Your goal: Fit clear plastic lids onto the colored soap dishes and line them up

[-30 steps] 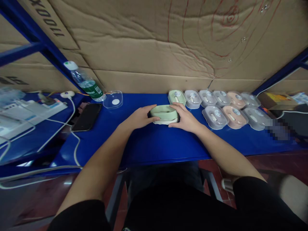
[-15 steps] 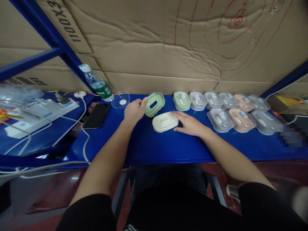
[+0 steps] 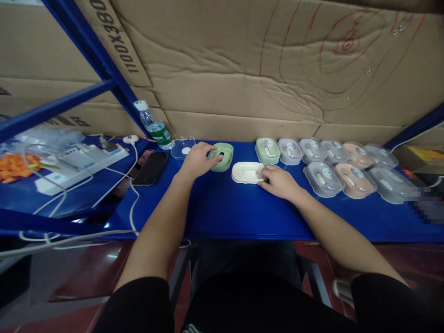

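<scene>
My left hand is beside a light green oval-holed plastic piece, which lies flat on the blue table. Its thumb reaches over the piece near the hole, the index finger is at the far left rim, and a gap shows between them. A cream oval dish with a shallow recess lies just to the right and nearer to me. Curled over that dish's right end are the fingers of my right hand; its fingertips are partly hidden. Behind my left hand stands a clear plastic lid with a white round sticker.
Several lidded boxes in green, grey and peach, among them a green box, stand in rows at the right. A water bottle, a black phone and a white power strip with cables are leftward. Cardboard walls the back.
The green piece has gone from tilted in my left hand to flat on the table, and that hand's fingers have spread. My right hand's fingers have curled over the cream dish's end. The view has shifted.
</scene>
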The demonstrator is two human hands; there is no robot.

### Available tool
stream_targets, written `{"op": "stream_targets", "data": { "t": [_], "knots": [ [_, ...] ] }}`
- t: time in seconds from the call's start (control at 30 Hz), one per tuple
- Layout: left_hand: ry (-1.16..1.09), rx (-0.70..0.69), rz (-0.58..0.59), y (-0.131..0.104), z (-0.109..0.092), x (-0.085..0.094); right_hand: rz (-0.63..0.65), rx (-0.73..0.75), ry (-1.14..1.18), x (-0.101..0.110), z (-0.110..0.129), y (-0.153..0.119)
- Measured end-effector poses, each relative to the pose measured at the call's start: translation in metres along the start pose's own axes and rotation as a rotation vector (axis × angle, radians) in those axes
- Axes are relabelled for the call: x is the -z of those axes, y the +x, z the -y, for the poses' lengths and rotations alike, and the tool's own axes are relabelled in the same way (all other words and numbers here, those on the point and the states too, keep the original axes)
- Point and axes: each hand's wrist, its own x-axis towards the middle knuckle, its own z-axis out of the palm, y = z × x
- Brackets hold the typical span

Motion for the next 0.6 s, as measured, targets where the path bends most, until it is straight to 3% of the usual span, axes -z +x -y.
{"op": "stream_targets", "data": {
  "t": [0.13, 0.27, 0.43, 0.6],
  "knots": [
    [0.012, -0.148, 0.151, -0.003, -0.006, -0.009, -0.021, -0.117, 0.071, -0.002, 0.005, 0.001],
    [0.103, -0.163, 0.215, -0.004, -0.006, -0.015, -0.043, 0.004, 0.196, -0.004, 0.011, 0.001],
    [0.087, -0.13, 0.178, -0.002, -0.004, -0.013, -0.098, 0.023, 0.112, 0.001, 0.004, -0.001],
    [0.081, 0.024, 0.022, -0.002, -0.014, -0.003, -0.022, -0.023, -0.055, -0.001, -0.008, 0.001]
  ]
}}
